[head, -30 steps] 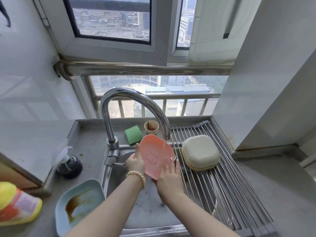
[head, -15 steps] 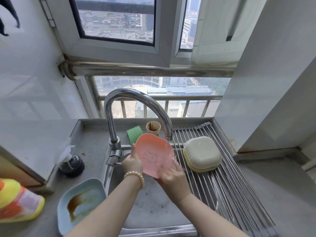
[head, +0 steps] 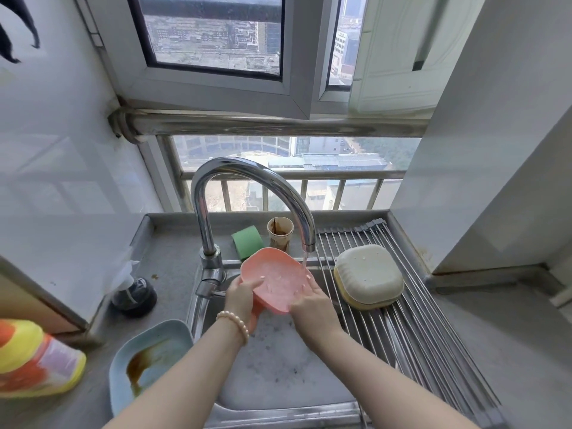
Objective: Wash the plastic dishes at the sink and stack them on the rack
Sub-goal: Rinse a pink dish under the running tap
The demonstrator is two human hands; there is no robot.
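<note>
Over the sink (head: pixel 278 376), right under the faucet (head: pixel 247 187), the pink dish (head: pixel 278 283) is held tilted with its hollow side up — a thin stream of water lands on its 2 o'clock rim. Left hand (head: pixel 243 297), pearl bracelet (head: pixel 233 323) on the wrist, grips the dish's 8 o'clock edge, thumb lying across the inside, fingers curled beneath. Right hand (head: pixel 309 301) cups the 4 o'clock edge, fingers wrapped up onto the rim. At 3 o'clock from the dish, on the roll-up rack (head: pixel 418 335) laid across the sink, two dishes sit upside down and nested: a cream dish (head: pixel 368 270) on top, a yellow dish (head: pixel 359 300) peeking out beneath. At 7 o'clock, on the counter (head: pixel 173 264), a blue dish (head: pixel 148 360) holds a brown smear. Behind the faucet, at 12 o'clock — a green sponge (head: pixel 247 241) and a stained paper cup (head: pixel 280 232), side by side. Far 9 o'clock, a yellow and orange bottle (head: pixel 34 360) lies on its side.
</note>
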